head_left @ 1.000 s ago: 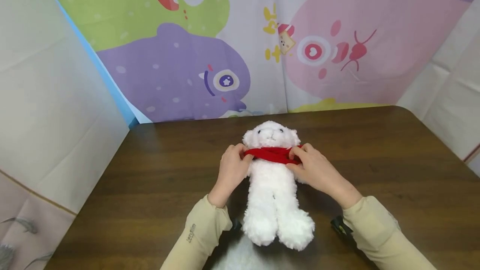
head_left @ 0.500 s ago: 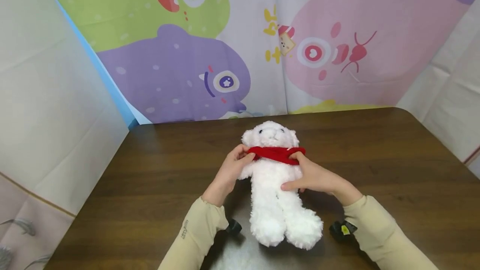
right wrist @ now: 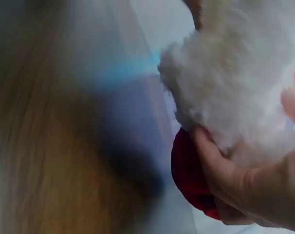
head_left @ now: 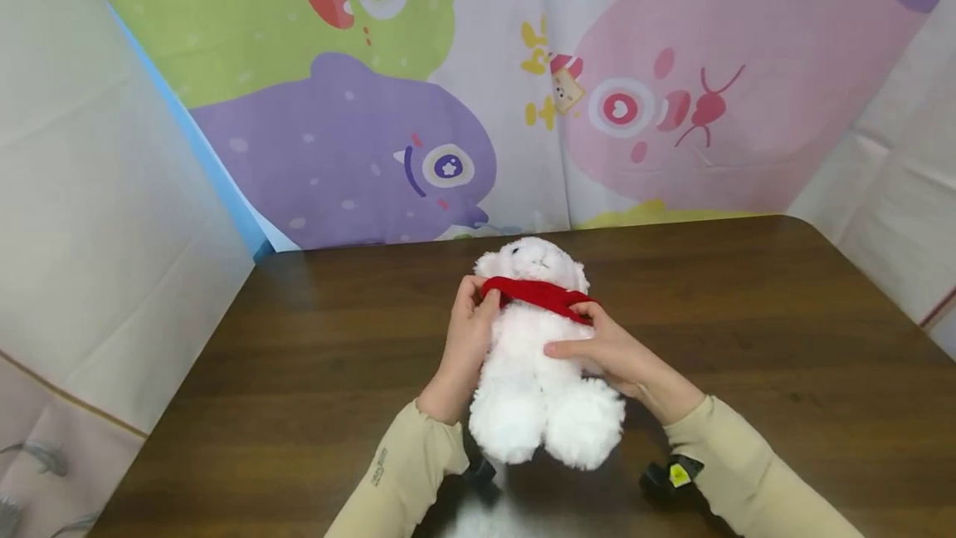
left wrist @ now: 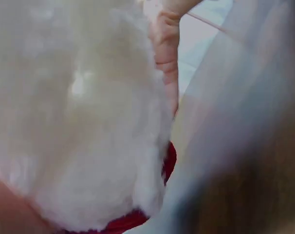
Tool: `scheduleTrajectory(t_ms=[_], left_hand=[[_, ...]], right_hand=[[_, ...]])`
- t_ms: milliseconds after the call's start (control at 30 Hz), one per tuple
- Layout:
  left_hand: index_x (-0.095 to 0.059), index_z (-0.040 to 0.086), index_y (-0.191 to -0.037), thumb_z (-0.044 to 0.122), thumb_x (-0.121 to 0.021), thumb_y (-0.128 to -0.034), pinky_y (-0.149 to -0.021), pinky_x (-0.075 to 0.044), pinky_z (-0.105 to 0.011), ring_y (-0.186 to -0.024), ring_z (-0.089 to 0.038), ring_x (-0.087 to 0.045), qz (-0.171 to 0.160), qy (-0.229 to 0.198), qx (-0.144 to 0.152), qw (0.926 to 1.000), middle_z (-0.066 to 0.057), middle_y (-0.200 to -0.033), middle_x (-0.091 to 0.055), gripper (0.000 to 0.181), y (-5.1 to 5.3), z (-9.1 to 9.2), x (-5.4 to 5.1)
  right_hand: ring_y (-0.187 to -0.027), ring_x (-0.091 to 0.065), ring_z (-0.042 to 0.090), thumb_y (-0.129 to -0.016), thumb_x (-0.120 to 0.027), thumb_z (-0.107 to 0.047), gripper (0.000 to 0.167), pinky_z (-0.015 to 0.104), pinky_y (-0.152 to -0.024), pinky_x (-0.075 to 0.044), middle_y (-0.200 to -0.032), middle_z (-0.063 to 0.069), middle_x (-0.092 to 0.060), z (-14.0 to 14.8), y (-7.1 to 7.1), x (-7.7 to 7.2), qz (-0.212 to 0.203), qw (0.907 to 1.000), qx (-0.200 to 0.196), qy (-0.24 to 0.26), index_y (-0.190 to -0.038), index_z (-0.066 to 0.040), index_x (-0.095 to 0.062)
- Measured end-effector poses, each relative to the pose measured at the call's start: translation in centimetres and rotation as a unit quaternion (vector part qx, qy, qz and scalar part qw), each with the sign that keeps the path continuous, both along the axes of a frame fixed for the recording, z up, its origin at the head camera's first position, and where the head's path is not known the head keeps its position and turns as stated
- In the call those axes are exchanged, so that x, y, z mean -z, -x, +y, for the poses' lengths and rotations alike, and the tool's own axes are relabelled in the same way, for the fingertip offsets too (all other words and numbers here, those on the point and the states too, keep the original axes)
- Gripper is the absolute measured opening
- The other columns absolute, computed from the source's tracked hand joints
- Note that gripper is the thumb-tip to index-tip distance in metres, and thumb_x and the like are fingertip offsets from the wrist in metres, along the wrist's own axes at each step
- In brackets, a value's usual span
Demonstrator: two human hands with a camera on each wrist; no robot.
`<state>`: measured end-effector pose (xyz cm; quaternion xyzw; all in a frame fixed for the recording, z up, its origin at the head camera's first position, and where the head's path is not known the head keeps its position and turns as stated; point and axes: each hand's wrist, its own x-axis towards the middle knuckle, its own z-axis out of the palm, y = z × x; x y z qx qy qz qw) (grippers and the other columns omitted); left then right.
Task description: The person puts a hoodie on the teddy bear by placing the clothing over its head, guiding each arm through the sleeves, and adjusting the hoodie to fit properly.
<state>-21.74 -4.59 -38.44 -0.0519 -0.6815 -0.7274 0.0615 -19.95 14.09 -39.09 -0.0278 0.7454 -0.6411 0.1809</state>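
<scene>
A white fluffy plush animal [head_left: 523, 388] with a red scarf [head_left: 541, 295] across its neck is held between both hands above the table, its feet towards me. My left hand [head_left: 469, 339] pinches the scarf's left end beside the neck, thumb in front. My right hand [head_left: 623, 359] grips the plush's side, thumb on its belly and fingers near the scarf's right end. In the right wrist view, the right hand [right wrist: 264, 190] lies against white fur [right wrist: 235, 63] and the scarf [right wrist: 189, 170]. Fur [left wrist: 89, 122] fills much of the left wrist view; the scarf's back is hidden.
The brown wooden table [head_left: 336, 372] reaches back to a cartoon-printed curtain [head_left: 358, 148]. Pale panels [head_left: 112, 189] stand at both sides. Black wrist devices [head_left: 665, 476] hang under the sleeves. A pale glare marks the table's near edge.
The right thumb has moved down from the scarf onto the plush's belly. The plush has been raised and tilted, its legs now looking shorter, and the scarf slants down to the right.
</scene>
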Motion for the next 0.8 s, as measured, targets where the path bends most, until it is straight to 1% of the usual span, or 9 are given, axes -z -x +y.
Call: scheduleTrajectory(t_ms=[133,200,267,333,433,533,633,700,800], left_hand=[[-0.049,0.002,-0.098,0.009,-0.045,-0.0921,-0.078,-0.036,-0.027,-0.088,-0.015,-0.046,0.019,0.007,-0.013,0.9997,-0.005,-0.091,-0.050,0.010,-0.4,0.0,-0.9],[-0.050,0.002,-0.096,0.009,-0.045,-0.0917,-0.077,-0.036,-0.027,-0.086,-0.015,-0.046,0.020,0.023,-0.024,0.9992,-0.006,-0.089,-0.051,0.010,-0.6,0.0,-1.4],[-0.051,0.001,-0.092,0.009,-0.045,-0.0905,-0.076,-0.037,-0.027,-0.083,-0.015,-0.047,0.026,0.036,-0.035,0.9984,-0.008,-0.086,-0.052,0.010,-0.7,0.1,-1.6],[-0.052,0.002,-0.088,0.010,-0.046,-0.0883,-0.073,-0.038,-0.027,-0.078,-0.015,-0.048,0.033,0.061,-0.052,0.9963,-0.010,-0.083,-0.053,0.010,-0.9,0.2,-1.9],[-0.056,0.007,-0.083,0.012,-0.050,-0.0845,-0.064,-0.040,-0.026,-0.069,-0.015,-0.049,0.053,0.117,-0.082,0.9884,-0.006,-0.074,-0.054,0.008,-1.0,0.2,-1.9],[-0.058,0.011,-0.082,0.015,-0.053,-0.0834,-0.055,-0.039,-0.026,-0.060,-0.014,-0.048,0.094,0.184,-0.100,0.9733,-0.003,-0.067,-0.055,0.007,-1.1,0.1,-1.8],[-0.057,0.010,-0.090,0.018,-0.059,-0.0819,-0.058,-0.041,-0.028,-0.065,-0.015,-0.049,0.133,0.213,-0.080,0.9647,-0.003,-0.075,-0.058,0.011,-1.3,0.0,-1.9],[-0.054,0.009,-0.099,0.019,-0.063,-0.0793,-0.068,-0.044,-0.030,-0.077,-0.017,-0.051,0.142,0.212,-0.045,0.9657,-0.004,-0.088,-0.058,0.024,-1.4,-0.1,-2.2],[-0.048,0.008,-0.109,0.018,-0.067,-0.0760,-0.083,-0.044,-0.034,-0.095,-0.018,-0.049,0.132,0.193,0.007,0.9722,-0.006,-0.107,-0.053,0.039,-1.6,-0.4,-2.5]], right_hand=[[-0.113,-0.044,0.029,-0.077,-0.070,-0.025,0.073,0.038,-0.089,-0.043,-0.131,0.017,-0.040,-0.1,0.2,-0.6,0.021,0.9988,0.032,-0.032,-0.134,-0.003,-0.028],[-0.106,-0.049,0.023,-0.078,-0.068,-0.023,0.068,0.033,-0.087,-0.045,-0.125,0.014,-0.046,-0.1,-0.1,-1.2,0.027,0.9987,0.038,-0.023,-0.131,-0.002,-0.032],[-0.101,-0.051,0.018,-0.079,-0.068,-0.020,0.062,0.028,-0.083,-0.048,-0.118,0.009,-0.049,0.0,-1.0,-2.2,0.026,0.9982,0.024,0.048,-0.128,-0.004,-0.033],[-0.097,-0.051,0.013,-0.081,-0.065,-0.016,0.057,0.024,-0.077,-0.050,-0.112,0.003,-0.048,0.1,-2.3,-3.7,0.025,0.9925,0.008,0.120,-0.125,-0.006,-0.032],[-0.101,-0.048,0.015,-0.083,-0.059,-0.010,0.056,0.024,-0.073,-0.052,-0.117,0.006,-0.044,-0.2,-3.9,-6.1,0.019,0.9874,0.011,0.157,-0.127,-0.006,-0.026],[-0.110,-0.044,0.024,-0.086,-0.052,-0.008,0.055,0.024,-0.077,-0.051,-0.128,0.017,-0.037,-0.7,-4.2,-7.7,0.010,0.9933,0.066,0.094,-0.132,-0.001,-0.021],[-0.119,-0.038,0.030,-0.089,-0.048,-0.007,0.055,0.022,-0.079,-0.049,-0.135,0.021,-0.030,-1.1,-4.1,-8.5,0.005,0.9913,0.114,0.066,-0.134,0.002,-0.018],[-0.122,-0.035,0.031,-0.089,-0.047,-0.006,0.054,0.018,-0.078,-0.048,-0.137,0.020,-0.028,-1.1,-4.0,-8.6,0.008,0.9889,0.132,0.069,-0.135,0.002,-0.018],[-0.119,-0.036,0.028,-0.089,-0.047,-0.005,0.050,0.014,-0.074,-0.046,-0.134,0.017,-0.031,-1.2,-4.1,-8.6,0.024,0.9842,0.155,0.082,-0.132,0.001,-0.021]])
